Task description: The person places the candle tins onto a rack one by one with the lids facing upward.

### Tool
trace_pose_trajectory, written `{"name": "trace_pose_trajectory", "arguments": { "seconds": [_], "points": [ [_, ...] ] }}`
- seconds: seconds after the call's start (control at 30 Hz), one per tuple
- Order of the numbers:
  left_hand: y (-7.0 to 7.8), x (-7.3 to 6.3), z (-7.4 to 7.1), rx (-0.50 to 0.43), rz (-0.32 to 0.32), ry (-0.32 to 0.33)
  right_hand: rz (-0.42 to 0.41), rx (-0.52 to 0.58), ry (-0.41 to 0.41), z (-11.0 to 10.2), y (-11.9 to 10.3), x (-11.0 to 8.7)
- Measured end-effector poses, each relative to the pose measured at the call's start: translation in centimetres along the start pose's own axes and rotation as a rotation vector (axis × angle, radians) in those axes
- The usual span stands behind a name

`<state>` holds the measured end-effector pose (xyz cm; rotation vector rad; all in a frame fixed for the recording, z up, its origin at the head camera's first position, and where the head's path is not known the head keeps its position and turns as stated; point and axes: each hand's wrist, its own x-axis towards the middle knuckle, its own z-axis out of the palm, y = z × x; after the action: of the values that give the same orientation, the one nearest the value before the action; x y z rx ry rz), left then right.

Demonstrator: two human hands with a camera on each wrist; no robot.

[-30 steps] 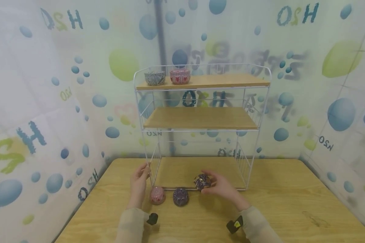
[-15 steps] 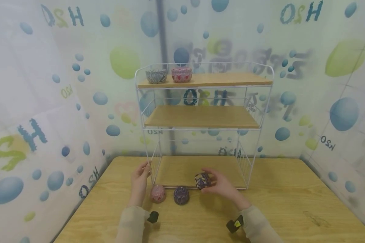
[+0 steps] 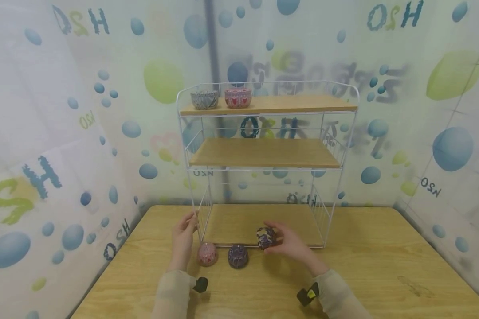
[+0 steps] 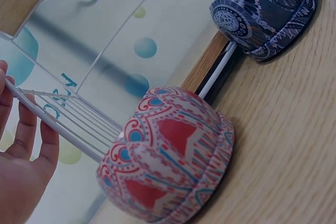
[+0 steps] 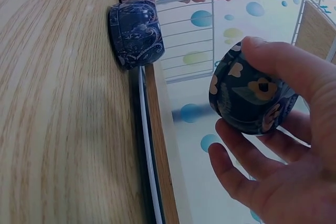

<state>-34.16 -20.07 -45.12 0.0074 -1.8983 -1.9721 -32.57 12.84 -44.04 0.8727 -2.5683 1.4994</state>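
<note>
Right hand (image 3: 289, 243) pinches a floral bowl (image 5: 249, 90); left hand (image 3: 183, 231) grips the rack (image 3: 265, 153), two upturned bowls (image 3: 237, 256) before it.

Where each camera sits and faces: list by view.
Head: on the head, facing forward and down at the white wire shelf with wooden boards; left hand, right hand, sleeves show.
Left wrist: on that wrist, facing the red patterned round bowl; left hand shows.
Right wrist: on that wrist, facing the dark floral round bowl; left hand, right hand show.
Both wrist views share the red bowl.
</note>
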Motion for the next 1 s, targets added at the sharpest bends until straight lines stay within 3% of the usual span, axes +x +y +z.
{"name": "trace_pose_trajectory", "arguments": {
  "seconds": [0.4,0.5,0.63,0.7,1.0],
  "points": [
    [-0.1,0.1,-0.2,0.014,-0.006,0.000,-0.012,-0.006,0.024,0.2,0.1,0.1],
    [-0.1,0.1,-0.2,0.018,0.003,0.002,-0.022,0.001,0.032,0.1,-1.1,-0.2],
    [0.0,0.0,-0.1,0.019,0.016,0.008,0.007,0.022,0.036,0.2,-1.0,-0.2],
    [0.0,0.0,0.0,0.013,0.022,0.015,0.014,0.023,0.037,0.3,0.2,0.1],
    [0.1,0.0,0.0,-0.009,0.024,0.024,0.013,-0.021,0.055,0.1,0.1,0.1]
  ]
}}
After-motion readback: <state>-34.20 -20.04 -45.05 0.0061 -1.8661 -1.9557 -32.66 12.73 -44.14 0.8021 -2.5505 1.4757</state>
